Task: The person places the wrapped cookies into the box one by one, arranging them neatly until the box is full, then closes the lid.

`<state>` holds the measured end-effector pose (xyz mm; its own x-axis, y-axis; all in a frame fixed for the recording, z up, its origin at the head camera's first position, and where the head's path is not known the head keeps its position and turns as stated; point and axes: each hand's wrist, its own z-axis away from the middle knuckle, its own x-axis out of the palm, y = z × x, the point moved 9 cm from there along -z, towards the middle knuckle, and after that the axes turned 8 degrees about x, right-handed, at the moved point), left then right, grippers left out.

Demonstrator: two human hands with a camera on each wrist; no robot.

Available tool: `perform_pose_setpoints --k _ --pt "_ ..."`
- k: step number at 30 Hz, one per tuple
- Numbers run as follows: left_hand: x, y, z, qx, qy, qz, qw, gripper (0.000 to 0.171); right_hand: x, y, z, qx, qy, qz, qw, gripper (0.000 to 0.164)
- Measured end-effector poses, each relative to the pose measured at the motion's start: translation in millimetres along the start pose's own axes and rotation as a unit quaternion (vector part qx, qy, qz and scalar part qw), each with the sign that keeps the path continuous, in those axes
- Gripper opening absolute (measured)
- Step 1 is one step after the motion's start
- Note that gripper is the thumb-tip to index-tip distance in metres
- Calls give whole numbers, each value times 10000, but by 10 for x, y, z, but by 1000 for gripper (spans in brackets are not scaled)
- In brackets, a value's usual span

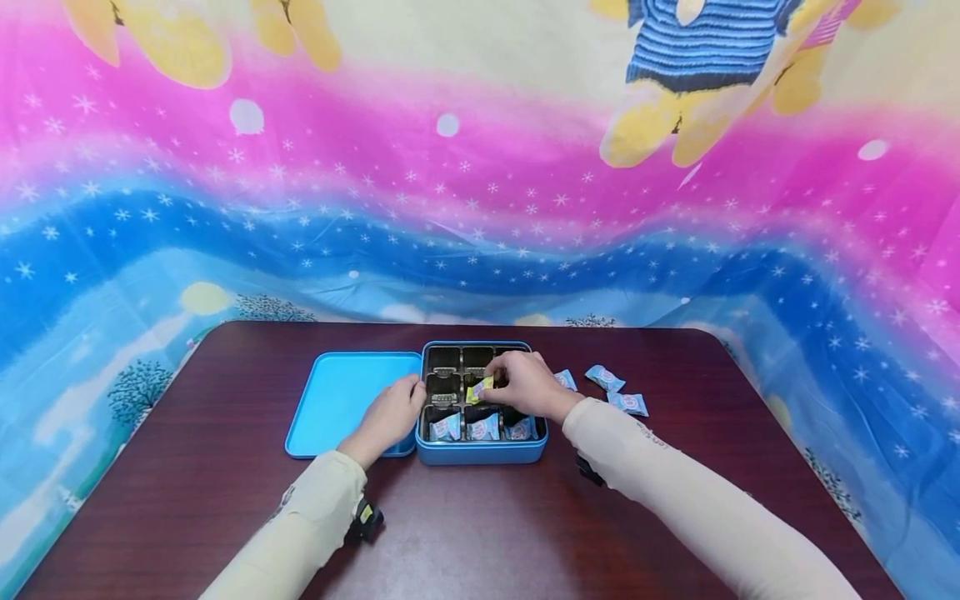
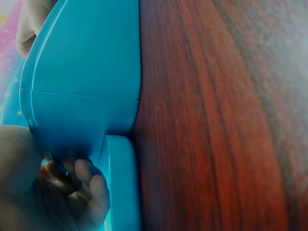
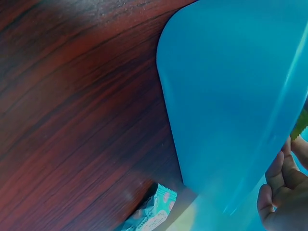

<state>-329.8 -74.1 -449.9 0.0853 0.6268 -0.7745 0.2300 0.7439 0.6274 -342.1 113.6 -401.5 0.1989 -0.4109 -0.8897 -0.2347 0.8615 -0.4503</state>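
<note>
A blue box (image 1: 482,455) with a dark divided insert stands on the table. My left hand (image 1: 390,415) grips its left rim; in the left wrist view the fingers (image 2: 94,195) curl at the box's side, close beside the lid. Over the middle compartment, my right hand (image 1: 531,385) pinches a small yellow wrapped candy (image 1: 477,391) between thumb and fingers. Along the front row lie three light-blue wrapped candies, at left (image 1: 446,427), centre (image 1: 483,427) and right (image 1: 519,429). The right hand hides part of the insert's right column.
The blue lid (image 1: 341,400) lies flat against the box's left side. Right of the box, three loose blue wrapped candies rest on the table (image 1: 675,483): one close by (image 1: 566,380), one farther back (image 1: 604,378), one nearer (image 1: 628,404). A patterned cloth (image 1: 480,217) hangs behind.
</note>
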Motion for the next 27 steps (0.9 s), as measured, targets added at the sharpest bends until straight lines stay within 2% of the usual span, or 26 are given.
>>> perform_pose_setpoints --k 8,17,27 --pt "3 -3 -3 29 -2 -13 10000 28 25 -53 -15 -20 109 206 9997 23" --pt "8 4 -2 -5 -57 -38 10000 28 68 -111 -13 -141 109 709 9973 31" --pt "-23 27 8 7 -36 -100 9999 28 81 -187 58 -428 -123 1160 9923 37"
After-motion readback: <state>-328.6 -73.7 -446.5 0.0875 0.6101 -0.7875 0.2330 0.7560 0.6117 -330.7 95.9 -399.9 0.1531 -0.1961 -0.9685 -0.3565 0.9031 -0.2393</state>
